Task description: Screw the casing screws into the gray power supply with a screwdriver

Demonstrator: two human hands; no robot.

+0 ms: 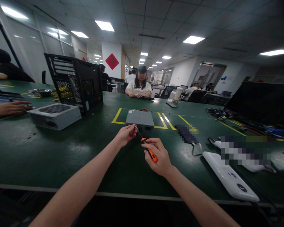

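My right hand is wrapped round the orange and black handle of a screwdriver, whose thin shaft points up and to the left. At its tip, the fingers of my left hand are pinched together. Whatever lies between those fingertips is too small to make out. Just beyond both hands, a grey computer power supply lies flat on the green table, with a socket on the side facing me and coloured cables at its back. My left hand partly covers its near left corner.
Left on the table are a second power supply, an open black computer case, a metal bowl and another person's hand. White power banks with cables lie right. A person sits opposite.
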